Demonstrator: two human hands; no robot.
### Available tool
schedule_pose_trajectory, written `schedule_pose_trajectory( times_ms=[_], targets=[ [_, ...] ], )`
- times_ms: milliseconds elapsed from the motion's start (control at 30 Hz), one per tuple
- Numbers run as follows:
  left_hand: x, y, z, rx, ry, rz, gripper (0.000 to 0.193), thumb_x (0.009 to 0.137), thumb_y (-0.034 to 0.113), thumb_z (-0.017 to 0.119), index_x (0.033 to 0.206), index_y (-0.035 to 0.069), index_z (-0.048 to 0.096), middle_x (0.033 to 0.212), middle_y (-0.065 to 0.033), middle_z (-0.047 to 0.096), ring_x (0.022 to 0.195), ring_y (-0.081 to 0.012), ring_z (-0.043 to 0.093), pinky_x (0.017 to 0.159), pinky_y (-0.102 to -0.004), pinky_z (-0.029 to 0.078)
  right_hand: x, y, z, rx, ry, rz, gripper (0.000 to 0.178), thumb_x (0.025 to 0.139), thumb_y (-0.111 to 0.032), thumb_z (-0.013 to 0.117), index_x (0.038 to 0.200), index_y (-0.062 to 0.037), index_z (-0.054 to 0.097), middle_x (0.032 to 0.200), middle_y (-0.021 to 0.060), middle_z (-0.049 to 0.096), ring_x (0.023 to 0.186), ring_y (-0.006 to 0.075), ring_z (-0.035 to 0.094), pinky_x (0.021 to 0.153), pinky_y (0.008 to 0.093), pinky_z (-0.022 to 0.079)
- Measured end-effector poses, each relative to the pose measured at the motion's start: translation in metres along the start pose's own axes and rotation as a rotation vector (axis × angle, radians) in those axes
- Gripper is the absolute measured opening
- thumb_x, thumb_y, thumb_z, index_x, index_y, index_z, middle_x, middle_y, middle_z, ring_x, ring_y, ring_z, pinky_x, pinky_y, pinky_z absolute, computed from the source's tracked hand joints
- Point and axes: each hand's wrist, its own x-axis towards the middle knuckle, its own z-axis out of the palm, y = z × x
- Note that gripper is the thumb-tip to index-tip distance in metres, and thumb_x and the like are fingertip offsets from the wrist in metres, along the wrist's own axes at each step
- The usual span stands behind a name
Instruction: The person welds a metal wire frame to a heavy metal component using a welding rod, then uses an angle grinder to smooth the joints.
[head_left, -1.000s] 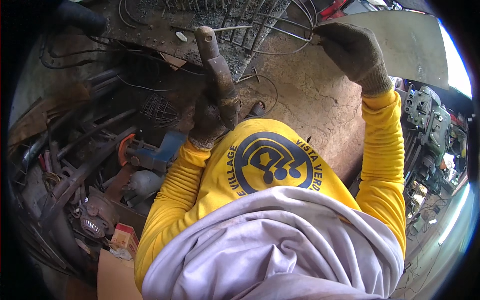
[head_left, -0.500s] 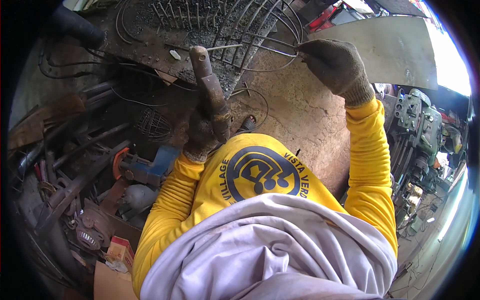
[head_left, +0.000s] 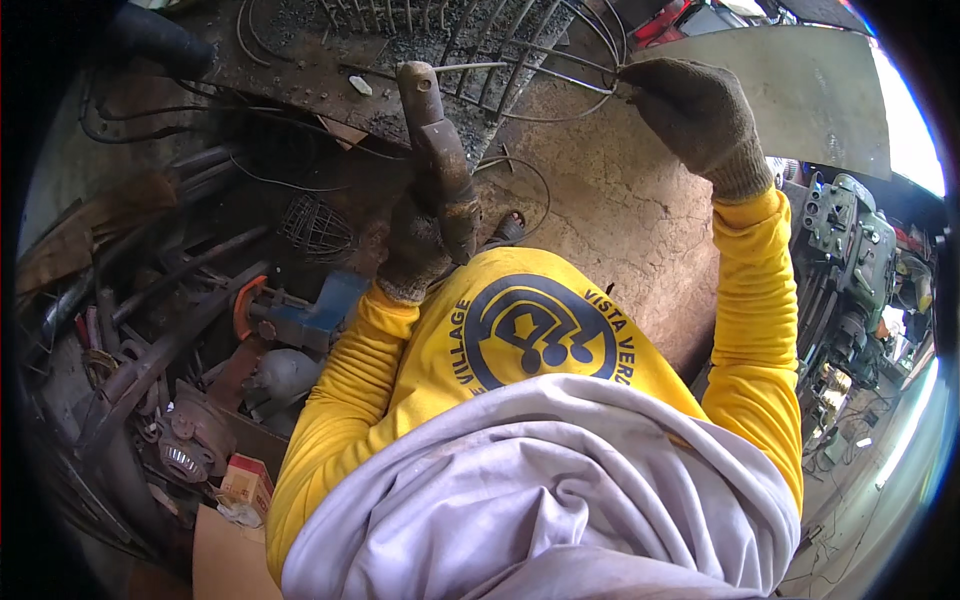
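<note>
My left hand (head_left: 415, 240), in a dark work glove, is closed round a worn brown welding electrode holder (head_left: 437, 140) pointing away from me. A thin pale welding rod (head_left: 470, 67) sticks out to the right from its tip, over the bars of a wire frame (head_left: 520, 62). This frame of bent round bars hangs partly over the right edge of the metal worktable (head_left: 300, 85). My right hand (head_left: 695, 115), gloved too, pinches the frame's outer ring at its right side; the fingertips partly cover the grip.
Several short upright rods (head_left: 385, 15) stand on the gritty worktable, near a small white chip (head_left: 360, 85). A wire basket (head_left: 318, 225) lies on the floor. Scrap metal and a blue tool (head_left: 335, 305) fill the left side. A grey sheet (head_left: 790, 95) and a machine (head_left: 850, 240) are on the right.
The view has shifted slightly, so the table and frame appear farther right and higher. My left hand still grips the electrode holder, and my right hand still pinches the ring.
</note>
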Motion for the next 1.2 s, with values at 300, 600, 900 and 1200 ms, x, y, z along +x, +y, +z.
schedule_pose_trajectory(
  times_ms=[300, 600, 900, 1200],
  targets=[
    [-0.001, 0.001, 0.01, 0.392, -0.02, 0.262, 0.023, 0.085, 0.018, 0.077, 0.098, 0.004, 0.065, 0.084, -0.0022, 0.067, 0.078, -0.0124, 0.064, 0.07, -0.0298, 0.051, -0.002, 0.004, -0.001, -0.018, -0.025, -0.001, 0.02, 0.088, -0.011, 0.069, 0.106, -0.0047, 0.073, 0.095, 0.014, 0.073, 0.084, 0.0265, 0.072, 0.078, 0.0325, 0.056],
    [-0.003, 0.012, 0.031, 0.39, -0.037, 0.306, 0.024, 0.085, 0.019, 0.078, 0.1, 0.005, 0.066, 0.085, -0.0015, 0.067, 0.079, -0.0113, 0.064, 0.071, -0.0291, 0.052, -0.002, 0.003, 0.0, -0.027, -0.023, -0.016, 0.019, 0.091, -0.017, 0.068, 0.107, -0.0059, 0.073, 0.095, 0.0119, 0.074, 0.081, 0.0229, 0.073, 0.075, 0.0304, 0.058],
    [-0.003, 0.013, 0.029, 0.509, -0.052, 0.283, 0.025, 0.086, 0.016, 0.076, 0.105, 0.004, 0.065, 0.091, -0.0025, 0.067, 0.085, -0.0101, 0.063, 0.074, -0.0288, 0.052, -0.003, 0.004, 0.001, -0.047, -0.015, 0.0, 0.02, 0.092, -0.018, 0.068, 0.108, -0.0062, 0.073, 0.095, 0.0118, 0.074, 0.083, 0.0229, 0.073, 0.076, 0.0309, 0.058],
    [0.001, -0.001, 0.013, 0.225, -0.018, 0.133, 0.023, 0.086, 0.017, 0.076, 0.1, 0.004, 0.064, 0.087, -0.0024, 0.066, 0.079, -0.0116, 0.062, 0.069, -0.0297, 0.051, -0.003, 0.004, 0.003, -0.027, -0.015, 0.024, 0.019, 0.09, -0.015, 0.069, 0.107, -0.0063, 0.073, 0.095, 0.0116, 0.074, 0.083, 0.0233, 0.072, 0.077, 0.0306, 0.058]
  ],
)
